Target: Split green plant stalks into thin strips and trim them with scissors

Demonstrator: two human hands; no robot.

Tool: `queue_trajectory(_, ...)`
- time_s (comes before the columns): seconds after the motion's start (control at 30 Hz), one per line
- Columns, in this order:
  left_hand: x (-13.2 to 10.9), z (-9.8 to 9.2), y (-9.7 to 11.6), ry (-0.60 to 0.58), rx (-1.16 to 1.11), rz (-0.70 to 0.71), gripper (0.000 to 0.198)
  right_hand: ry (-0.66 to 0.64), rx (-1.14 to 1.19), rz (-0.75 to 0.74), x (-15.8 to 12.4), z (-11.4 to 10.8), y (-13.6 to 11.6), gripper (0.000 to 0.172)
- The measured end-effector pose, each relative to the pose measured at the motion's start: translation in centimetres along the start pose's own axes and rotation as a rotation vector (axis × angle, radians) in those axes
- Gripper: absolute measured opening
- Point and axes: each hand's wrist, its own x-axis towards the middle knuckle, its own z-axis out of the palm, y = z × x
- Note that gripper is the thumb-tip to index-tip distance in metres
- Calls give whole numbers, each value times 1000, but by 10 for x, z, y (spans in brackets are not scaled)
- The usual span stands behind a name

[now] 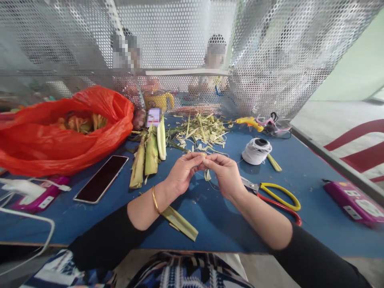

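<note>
My left hand (184,172) and my right hand (223,174) meet above the middle of the blue table, fingertips pinched together. Between them is something small and yellowish, mostly hidden by the fingers. A thin white thread (213,187) loops down below the hands, beside a small pale green scrap (207,175). To the right of my right hand stands a spool of white thread (256,152). Scissors (279,198) with one yellow and one red handle lie by my right wrist. Under my left wrist rests a cut strip of green husk (181,224).
A red plastic bag (99,150) with orange-brown plant pieces stands left, near a phone (102,179) and husks (151,154). Shredded trimmings (207,130) lie behind my hands. Farther right are a yellow glue gun (250,122) and a purple power strip (351,200). Two people sit beyond the perforated screen (180,36).
</note>
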Motion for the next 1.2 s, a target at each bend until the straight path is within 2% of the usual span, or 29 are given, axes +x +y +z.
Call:
queue_trajectory(0.07,1,-2,3,-34,47,13,22,-18,-33,-39,1,-1,-1,17)
queue_trajectory(0.13,4,-7,10,-13,158,80,30,-27,-105,-93,3,-4,-4,17)
queue_trajectory(0.2,8,-13,19,107,373,222,36,2,-222,-184,6,-11,-8,17)
queue_trajectory(0.27,14,-22,28,260,689,404,33,68,-345,-296,11,-18,-12,16)
queue_trajectory(0.3,18,-26,31,281,876,448,30,103,-391,-344,14,-22,-13,16)
queue_trajectory(0.37,25,-36,32,316,1148,432,27,145,-451,-398,18,-28,-15,16)
queue_trajectory(0.43,32,-44,28,306,1239,333,24,133,-485,-406,22,-32,-14,16)
queue_trajectory(0.57,39,-47,16,168,994,249,9,35,-534,-416,26,-36,-6,13)
queue_trajectory(0.67,34,-39,20,206,787,224,8,-26,-493,-385,28,-36,-4,12)
queue_trajectory(0.73,27,-32,26,191,734,206,7,-68,-459,-322,27,-36,-4,12)
queue_trajectory(0.9,15,-21,31,60,724,210,5,-183,-426,-132,23,-32,-7,16)
queue_trajectory(0.97,13,-20,29,56,675,197,10,-160,-435,-100,22,-31,-7,18)
queue_trajectory(1.07,10,-17,23,95,478,133,29,-97,-430,-129,22,-31,-7,21)
queue_trajectory(1.2,3,-10,13,6,300,-16,45,-65,-426,-199,20,-30,-6,24)
